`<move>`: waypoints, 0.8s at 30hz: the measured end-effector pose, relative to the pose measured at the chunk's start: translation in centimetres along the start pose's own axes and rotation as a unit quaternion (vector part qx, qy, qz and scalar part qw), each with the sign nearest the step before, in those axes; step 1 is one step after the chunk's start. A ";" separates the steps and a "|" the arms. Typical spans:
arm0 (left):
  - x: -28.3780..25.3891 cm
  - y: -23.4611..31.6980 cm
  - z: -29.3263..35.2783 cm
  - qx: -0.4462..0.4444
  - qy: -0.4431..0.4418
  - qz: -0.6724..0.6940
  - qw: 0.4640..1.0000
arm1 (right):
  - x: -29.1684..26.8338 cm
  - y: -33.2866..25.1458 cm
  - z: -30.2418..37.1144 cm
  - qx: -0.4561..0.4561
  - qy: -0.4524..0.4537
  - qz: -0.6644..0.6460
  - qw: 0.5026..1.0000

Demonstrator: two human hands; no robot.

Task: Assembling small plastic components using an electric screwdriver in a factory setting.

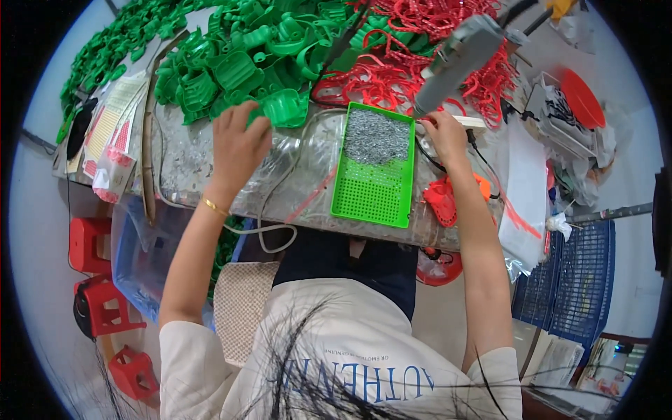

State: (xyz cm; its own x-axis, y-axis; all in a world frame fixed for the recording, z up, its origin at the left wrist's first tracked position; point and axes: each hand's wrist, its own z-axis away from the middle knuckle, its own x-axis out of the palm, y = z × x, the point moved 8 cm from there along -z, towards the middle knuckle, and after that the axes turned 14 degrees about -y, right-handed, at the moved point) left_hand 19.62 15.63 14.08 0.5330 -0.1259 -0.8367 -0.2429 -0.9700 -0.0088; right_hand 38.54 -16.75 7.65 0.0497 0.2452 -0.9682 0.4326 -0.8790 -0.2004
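Head view: left hand (239, 143) closing on green plastic part (283, 108) at pile edge on counter (189, 168). Right hand (442, 136) gripping grey power tool (458, 59) beside green tray (374, 192) of small grey fasteners (376, 136). Advising: seat part square before driving.

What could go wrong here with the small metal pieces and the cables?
1. The green tray reaches the table edge; a bump from the right hand might spill the metal pieces.
2. A cable loops off the table edge near the left hand; a forearm could snag it.
3. The green parts are heaped high and might slide.
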 end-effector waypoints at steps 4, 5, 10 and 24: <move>1.1 3.2 3.0 -0.004 -0.070 0.029 0.997 | -0.2 2.4 0.6 0.052 0.049 -0.202 0.977; 2.0 3.9 3.7 0.000 -0.103 0.056 0.993 | -0.3 1.9 0.5 0.047 0.040 -0.206 0.977; 1.3 4.8 4.0 -0.011 -0.113 0.181 0.977 | -1.6 4.0 3.5 0.044 0.103 -0.689 0.716; 7.6 2.7 -0.6 -0.014 -0.381 -0.023 0.924 | -3.5 -9.1 17.5 -0.006 0.005 -0.479 0.878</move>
State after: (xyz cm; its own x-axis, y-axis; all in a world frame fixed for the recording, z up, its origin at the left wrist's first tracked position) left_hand 23.52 11.97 8.05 -0.1856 0.0890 -0.9786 -0.2070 -0.9771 -0.0496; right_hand 18.67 -16.75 10.29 -0.3348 0.8731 -0.3543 0.2901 -0.2623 -0.9204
